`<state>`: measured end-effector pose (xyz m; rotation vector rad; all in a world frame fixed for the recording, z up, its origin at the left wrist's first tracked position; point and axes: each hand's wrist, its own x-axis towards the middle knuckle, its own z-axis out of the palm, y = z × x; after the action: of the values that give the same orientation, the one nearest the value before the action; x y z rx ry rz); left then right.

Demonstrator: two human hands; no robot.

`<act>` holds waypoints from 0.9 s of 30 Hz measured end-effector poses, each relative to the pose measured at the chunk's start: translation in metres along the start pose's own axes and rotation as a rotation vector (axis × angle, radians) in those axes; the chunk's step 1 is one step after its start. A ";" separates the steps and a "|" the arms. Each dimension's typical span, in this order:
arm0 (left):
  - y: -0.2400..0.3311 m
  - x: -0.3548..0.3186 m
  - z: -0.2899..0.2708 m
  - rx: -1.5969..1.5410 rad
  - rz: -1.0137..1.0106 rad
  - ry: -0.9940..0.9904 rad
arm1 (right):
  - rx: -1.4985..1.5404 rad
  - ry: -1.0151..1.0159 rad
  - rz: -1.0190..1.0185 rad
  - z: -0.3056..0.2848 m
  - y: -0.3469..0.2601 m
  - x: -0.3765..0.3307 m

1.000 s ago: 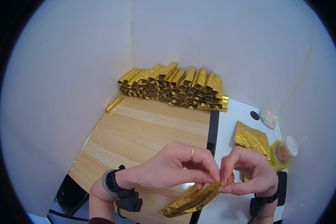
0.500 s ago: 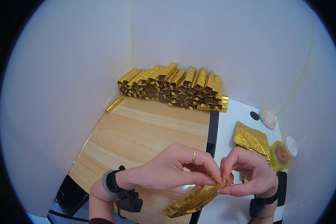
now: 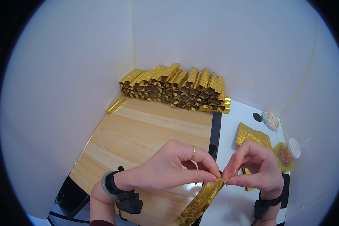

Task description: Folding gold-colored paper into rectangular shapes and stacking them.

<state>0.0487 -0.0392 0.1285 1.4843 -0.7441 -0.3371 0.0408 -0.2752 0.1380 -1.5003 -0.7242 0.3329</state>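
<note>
A strip of embossed gold foil paper [image 3: 200, 203], folded lengthwise, hangs slanting down to the left from my fingertips. My left hand [image 3: 179, 165], with a ring on one finger, pinches its upper end between thumb and forefinger. Close beside it, my right hand [image 3: 254, 169] pinches the same end from the right, the fingertips of both hands nearly touching. Both hands are over the seam between the wooden tabletop [image 3: 158, 122] and the white surface [image 3: 231, 120]. Below my right hand, part of a stack of flat gold foil sheets [image 3: 252, 135] is hidden.
Against the back wall lies a pile of gold foil square tubes [image 3: 173, 86], open ends facing me. One gold tube [image 3: 116, 105] lies apart at the left edge. To the right stand a lidded cup with a straw [image 3: 290, 152], a woven oval object [image 3: 269, 120] and a dark disc [image 3: 257, 117].
Both hands have risen slightly, with the right also shifting a little right. The foil strip now hangs more steeply, its lower end swung right and down.
</note>
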 end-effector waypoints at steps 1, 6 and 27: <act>0.001 0.000 0.000 0.024 -0.005 -0.007 | 0.000 -0.001 0.000 0.000 0.000 0.000; 0.002 0.001 -0.001 0.073 -0.039 -0.017 | -0.118 0.034 0.004 0.000 -0.001 0.002; -0.003 -0.001 0.003 0.033 0.016 0.009 | 0.026 -0.046 0.065 0.003 0.006 0.001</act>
<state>0.0471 -0.0415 0.1248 1.5097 -0.7569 -0.3067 0.0411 -0.2713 0.1325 -1.4978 -0.7054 0.4261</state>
